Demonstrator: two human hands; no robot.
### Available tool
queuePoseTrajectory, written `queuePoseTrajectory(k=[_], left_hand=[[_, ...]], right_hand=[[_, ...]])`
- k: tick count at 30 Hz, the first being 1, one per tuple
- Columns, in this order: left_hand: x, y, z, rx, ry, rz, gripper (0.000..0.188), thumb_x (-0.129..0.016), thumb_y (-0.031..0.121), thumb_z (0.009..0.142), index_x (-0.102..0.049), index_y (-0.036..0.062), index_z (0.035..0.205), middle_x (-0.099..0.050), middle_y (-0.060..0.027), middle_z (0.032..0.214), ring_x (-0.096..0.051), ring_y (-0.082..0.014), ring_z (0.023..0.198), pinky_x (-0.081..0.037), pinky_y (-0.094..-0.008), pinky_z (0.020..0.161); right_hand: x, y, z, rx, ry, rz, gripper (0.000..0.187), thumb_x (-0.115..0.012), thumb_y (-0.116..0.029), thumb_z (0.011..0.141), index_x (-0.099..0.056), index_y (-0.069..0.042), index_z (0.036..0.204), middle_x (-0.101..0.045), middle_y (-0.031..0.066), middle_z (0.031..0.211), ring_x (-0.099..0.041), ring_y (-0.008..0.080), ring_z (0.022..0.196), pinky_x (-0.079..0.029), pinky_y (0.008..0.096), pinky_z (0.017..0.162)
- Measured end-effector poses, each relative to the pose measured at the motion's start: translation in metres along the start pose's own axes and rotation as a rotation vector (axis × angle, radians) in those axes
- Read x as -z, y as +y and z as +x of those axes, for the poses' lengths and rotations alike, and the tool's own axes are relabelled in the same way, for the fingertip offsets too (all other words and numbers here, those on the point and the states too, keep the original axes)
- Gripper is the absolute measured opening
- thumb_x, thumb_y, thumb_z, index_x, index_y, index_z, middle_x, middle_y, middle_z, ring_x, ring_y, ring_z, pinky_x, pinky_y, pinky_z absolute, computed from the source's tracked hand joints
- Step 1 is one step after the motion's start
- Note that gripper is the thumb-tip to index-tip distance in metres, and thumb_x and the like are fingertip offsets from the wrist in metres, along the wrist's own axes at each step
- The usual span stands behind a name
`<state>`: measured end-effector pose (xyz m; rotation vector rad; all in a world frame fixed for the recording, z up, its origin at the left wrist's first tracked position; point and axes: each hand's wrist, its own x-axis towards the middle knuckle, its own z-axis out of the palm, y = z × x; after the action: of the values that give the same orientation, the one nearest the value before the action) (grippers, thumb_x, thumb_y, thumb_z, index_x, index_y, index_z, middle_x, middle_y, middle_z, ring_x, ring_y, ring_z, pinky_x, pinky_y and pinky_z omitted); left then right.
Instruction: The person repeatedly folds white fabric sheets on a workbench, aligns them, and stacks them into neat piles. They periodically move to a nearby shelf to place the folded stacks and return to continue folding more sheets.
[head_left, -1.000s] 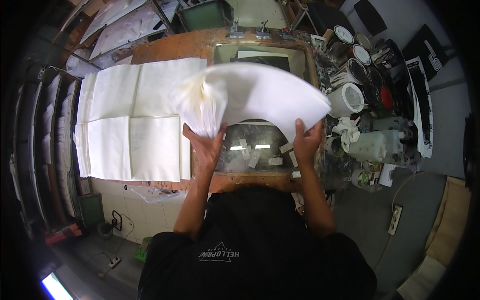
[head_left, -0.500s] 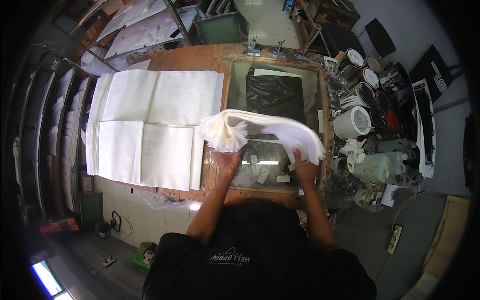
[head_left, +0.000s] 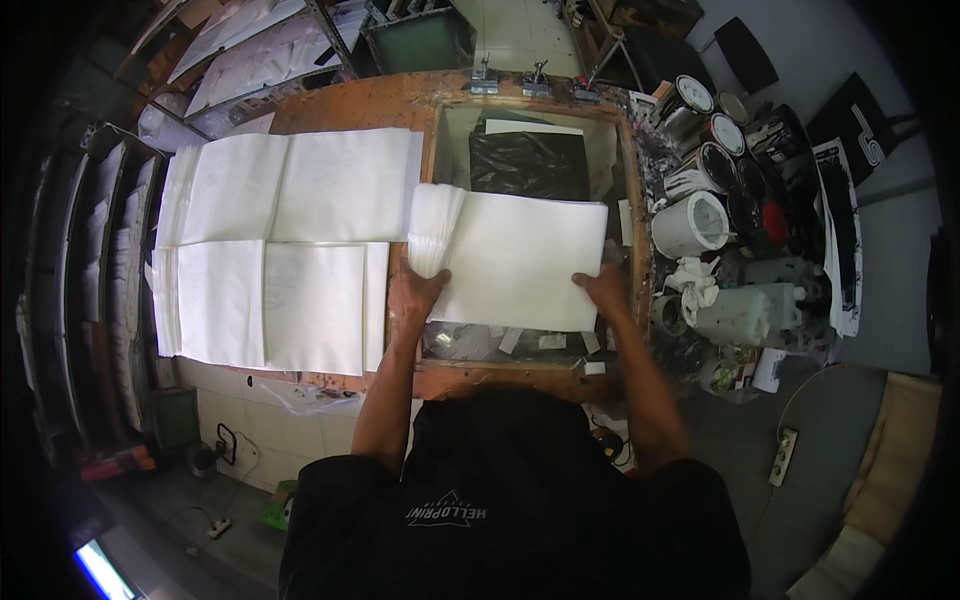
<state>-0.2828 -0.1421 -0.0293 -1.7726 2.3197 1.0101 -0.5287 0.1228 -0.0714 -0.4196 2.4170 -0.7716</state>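
Note:
A stack of white sheets or bags [head_left: 520, 260], fanned out along its left side, lies flat over the glass-topped part of the wooden table. My left hand [head_left: 418, 296] grips the stack's near left edge, thumb on top and fingers below. At its right edge my right hand [head_left: 598, 290] pinches the stack, thumb on top. Left of it lie two overlapping rows of more white sheets, a far row [head_left: 340, 185] and a near row [head_left: 315, 305]. Beyond the held stack, black plastic [head_left: 528, 165] shows under the glass.
Metal clamps [head_left: 535, 80] stand on the table's [head_left: 350, 100] far edge. To the right are paint cans [head_left: 715, 165], a white bucket [head_left: 690, 225], crumpled white cloth [head_left: 692, 285] and a translucent jerrycan [head_left: 745, 312]. Racks of sheets [head_left: 125, 250] stand on the left.
The stack was bent in an arch with its left end curled and fanned; now it is flattened out. Both hands hold its sides. The whole view has shifted slightly.

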Motion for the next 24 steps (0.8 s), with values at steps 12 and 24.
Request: queuePoseTrajectory(k=[12,24], left_hand=[[-0.114,0.133,-0.075,-1.141,-0.055,-0.03,0.068,-0.058,0.028,0.1,-0.03,0.0082,0.158,-0.024,-0.0216,0.165,-0.025,-0.0385,0.152,-0.021,-0.0522,0.124],[-0.095,0.043,0.046,-0.867,0.355,0.07,0.055,-0.05,0.013,0.1,-0.037,-0.0086,0.15,-0.039,-0.0302,0.154,-0.035,-0.0462,0.145,-0.029,-0.0505,0.121]], right_hand=[[-0.006,-0.007,-0.005,0.077,0.024,0.035,0.031,-0.077,-0.023,0.083,-0.075,0.003,0.101,-0.077,0.0192,0.089,-0.075,0.029,0.078,-0.056,0.0413,0.072],[-0.021,-0.006,-0.012,0.076,0.042,0.207,0.029,-0.073,-0.018,0.08,-0.074,0.004,0.099,-0.072,0.0282,0.093,-0.072,0.0428,0.089,-0.056,0.0465,0.083]])
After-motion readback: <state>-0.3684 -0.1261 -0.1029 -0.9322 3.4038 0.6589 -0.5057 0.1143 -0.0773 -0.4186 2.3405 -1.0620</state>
